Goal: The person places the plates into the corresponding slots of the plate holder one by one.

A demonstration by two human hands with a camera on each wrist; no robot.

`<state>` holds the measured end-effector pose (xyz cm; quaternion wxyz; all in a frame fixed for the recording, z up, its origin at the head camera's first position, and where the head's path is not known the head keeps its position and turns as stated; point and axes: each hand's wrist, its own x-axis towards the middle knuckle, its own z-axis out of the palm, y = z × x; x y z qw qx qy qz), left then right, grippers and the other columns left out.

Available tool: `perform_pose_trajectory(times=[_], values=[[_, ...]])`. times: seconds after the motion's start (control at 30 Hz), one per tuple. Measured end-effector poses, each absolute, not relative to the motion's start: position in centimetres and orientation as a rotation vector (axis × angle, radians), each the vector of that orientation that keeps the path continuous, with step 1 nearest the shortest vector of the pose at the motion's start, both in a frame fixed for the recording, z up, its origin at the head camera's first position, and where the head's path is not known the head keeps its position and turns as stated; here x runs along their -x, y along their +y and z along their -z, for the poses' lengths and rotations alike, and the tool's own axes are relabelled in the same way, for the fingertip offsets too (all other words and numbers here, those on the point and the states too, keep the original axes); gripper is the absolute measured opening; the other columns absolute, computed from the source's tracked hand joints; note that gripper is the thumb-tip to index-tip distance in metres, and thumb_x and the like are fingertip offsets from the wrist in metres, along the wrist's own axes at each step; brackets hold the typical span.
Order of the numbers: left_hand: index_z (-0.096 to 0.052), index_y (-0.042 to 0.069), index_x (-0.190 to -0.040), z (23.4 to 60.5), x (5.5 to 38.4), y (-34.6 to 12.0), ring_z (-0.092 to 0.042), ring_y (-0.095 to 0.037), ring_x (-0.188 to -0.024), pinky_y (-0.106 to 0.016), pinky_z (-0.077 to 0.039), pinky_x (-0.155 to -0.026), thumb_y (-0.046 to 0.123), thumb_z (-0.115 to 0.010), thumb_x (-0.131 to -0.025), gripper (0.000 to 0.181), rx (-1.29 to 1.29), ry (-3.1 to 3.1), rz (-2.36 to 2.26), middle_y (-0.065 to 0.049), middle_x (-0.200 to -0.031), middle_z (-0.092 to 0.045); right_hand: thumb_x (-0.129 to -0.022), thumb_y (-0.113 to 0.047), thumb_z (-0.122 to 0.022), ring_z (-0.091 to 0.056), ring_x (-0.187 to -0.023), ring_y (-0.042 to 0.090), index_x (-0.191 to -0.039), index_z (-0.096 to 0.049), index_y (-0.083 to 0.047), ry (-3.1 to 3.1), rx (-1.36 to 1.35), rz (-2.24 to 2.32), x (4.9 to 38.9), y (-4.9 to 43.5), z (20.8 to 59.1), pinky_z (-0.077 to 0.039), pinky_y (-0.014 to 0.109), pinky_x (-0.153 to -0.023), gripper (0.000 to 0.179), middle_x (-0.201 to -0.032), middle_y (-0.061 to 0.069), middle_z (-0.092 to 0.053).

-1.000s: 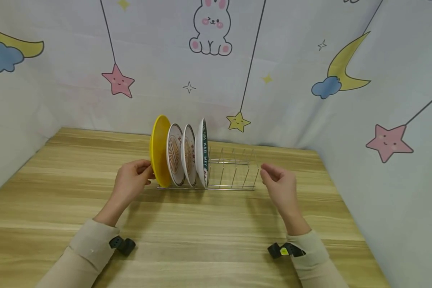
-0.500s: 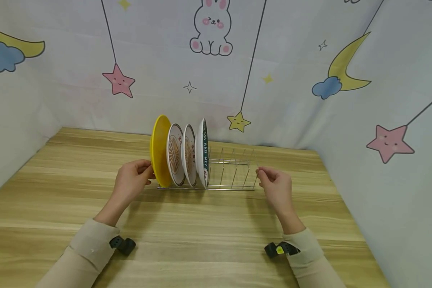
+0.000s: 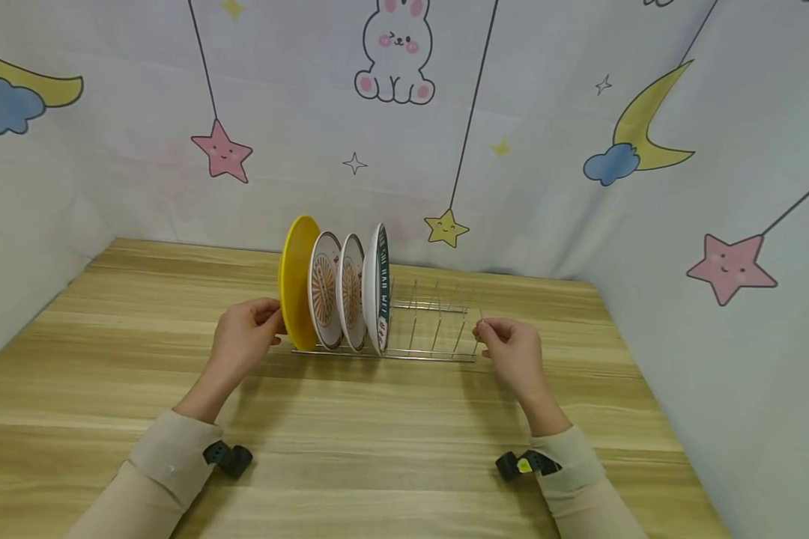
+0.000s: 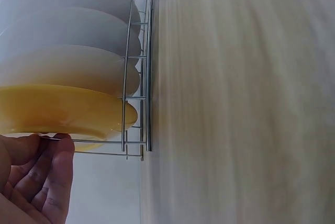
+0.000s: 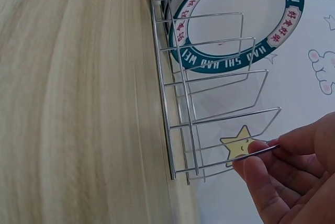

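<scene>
A wire dish rack (image 3: 431, 358) spans between my two hands on the wooden table. Its left part holds upright plates: a yellow plate (image 3: 297, 284), two white plates with orange sunburst patterns, the left one (image 3: 324, 290) and the right one (image 3: 352, 293), and a plate with a green lettered rim (image 3: 383, 281). At the left end, my left hand (image 3: 243, 337) pinches the end wire beside the yellow plate, seen in the left wrist view. My right hand (image 3: 515, 353) pinches the right end wire between thumb and fingers; the right wrist view shows this closely.
The wooden table (image 3: 377, 464) stretches in front of the rack and to both sides. Behind it hangs a white cloth (image 3: 297, 97) printed with a rabbit, stars and moons. A pale wall (image 3: 735, 389) borders the right side.
My right hand has moved left and taken hold of the rack's end wire. The rack with its plates has shifted slightly toward me. My left hand has kept its hold, moving slightly with it.
</scene>
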<state>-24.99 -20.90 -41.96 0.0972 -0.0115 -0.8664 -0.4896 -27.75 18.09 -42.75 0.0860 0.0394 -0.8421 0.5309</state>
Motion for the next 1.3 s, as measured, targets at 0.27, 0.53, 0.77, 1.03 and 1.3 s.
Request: perform_pose_trajectory(times=[0.27, 0.53, 0.77, 1.03, 1.3], values=[[-0.065, -0.007, -0.119, 41.9, 24.9, -21.1, -0.07, -0.036, -0.089, -0.034, -0.06, -0.068, 0.014, -0.051, -0.104, 0.03, 0.041, -2.58, 1.435, -0.023, -0.107, -0.07, -0.099, -0.015, -0.062, -0.069, -0.091, 0.025, -0.102, -0.074, 0.001, -2.546, -0.128, -1.566, 27.5, 18.4, 42.4, -0.06, 0.033, -0.068, 0.02, -0.096, 0.013, -0.073], [-0.067, -0.005, -0.117, 41.9, 24.4, -21.5, -0.071, -0.035, -0.087, -0.03, -0.06, -0.065, 0.018, -0.053, -0.103, 0.03, 0.064, -2.586, 1.355, -0.021, -0.103, -0.071, -0.099, -0.014, -0.063, -0.07, -0.088, 0.025, -0.099, -0.075, 0.0, -2.555, -0.141, -1.544, 27.3, 18.2, 42.4, -0.06, 0.036, -0.067, 0.019, -0.094, 0.013, -0.073], [-0.067, -0.007, -0.115, 42.0, 23.3, -22.0, -0.071, -0.034, -0.085, -0.028, -0.06, -0.063, 0.017, -0.054, -0.103, 0.03, 0.063, -2.595, 1.331, -0.021, -0.1, -0.072, -0.098, -0.014, -0.063, -0.07, -0.088, 0.024, -0.1, -0.075, 0.0, -2.567, -0.148, -1.547, 27.2, 17.8, 42.3, -0.06, 0.033, -0.068, 0.018, -0.093, 0.011, -0.073], [-0.07, -0.005, -0.111, 41.9, 21.9, -22.2, -0.07, -0.031, -0.081, -0.025, -0.058, -0.062, 0.022, -0.056, -0.101, 0.032, 0.052, -2.658, 1.335, -0.014, -0.089, -0.073, -0.098, -0.014, -0.063, -0.07, -0.085, 0.022, -0.098, -0.074, 0.001, -2.577, -0.195, -1.528, 27.0, 17.2, 42.4, -0.06, 0.034, -0.066, 0.019, -0.092, 0.011, -0.073], [-0.076, 0.002, -0.1, 41.1, 21.1, -21.6, -0.067, -0.02, -0.074, -0.028, -0.055, -0.059, 0.024, -0.061, -0.096, 0.027, 0.038, -2.758, 1.264, -0.003, -0.082, -0.073, -0.098, -0.012, -0.062, -0.069, -0.085, 0.027, -0.097, -0.074, 0.002, -2.577, -0.213, -1.508, 26.8, 17.0, 42.2, -0.058, 0.027, -0.063, 0.018, -0.094, 0.018, -0.072]])
